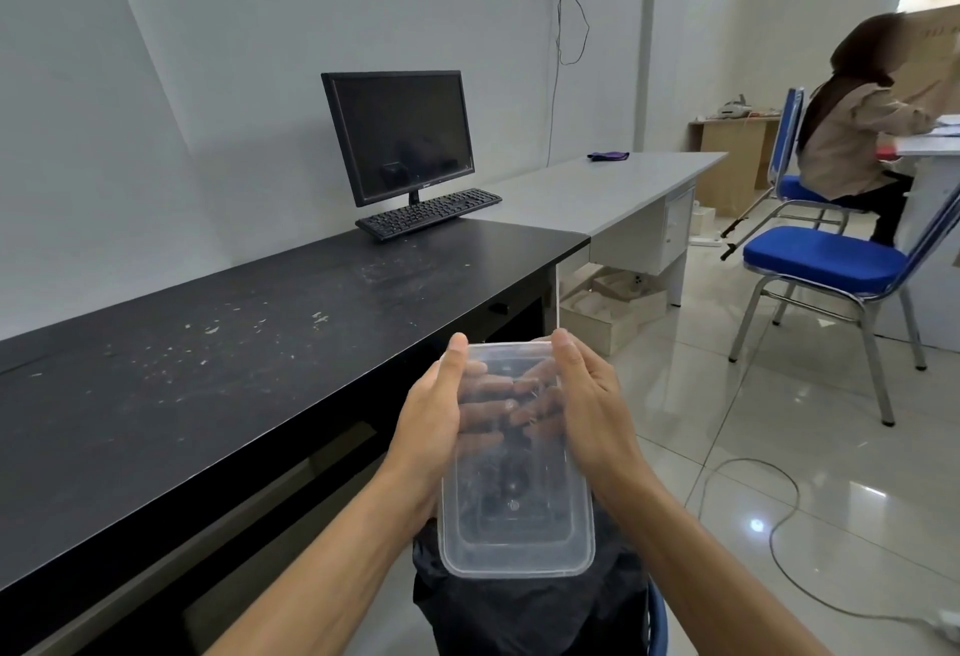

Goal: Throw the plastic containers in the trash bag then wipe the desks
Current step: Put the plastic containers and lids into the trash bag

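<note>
Clear rectangular plastic container (pixel 514 515), fingers (pixel 454 364) of left hand (pixel 431 421) and right hand (pixel 592 411) clasping it

The container (pixel 514 458) sits between the left hand (pixel 431 421) and the right hand (pixel 592 411), directly above the trash bag (pixel 519 608), just right of the near tabletop (pixel 208 369). At that tabletop's far end a keyboard (pixel 428 213) lies before a monitor (pixel 400 135). Beyond adjoins the far tabletop (pixel 597 198), carrying a cloth (pixel 608 155). To the right a chair (pixel 826 260) stands on the floor (pixel 727 447); behind it a person (pixel 841 135) sits on another chair (pixel 787 135).
</note>
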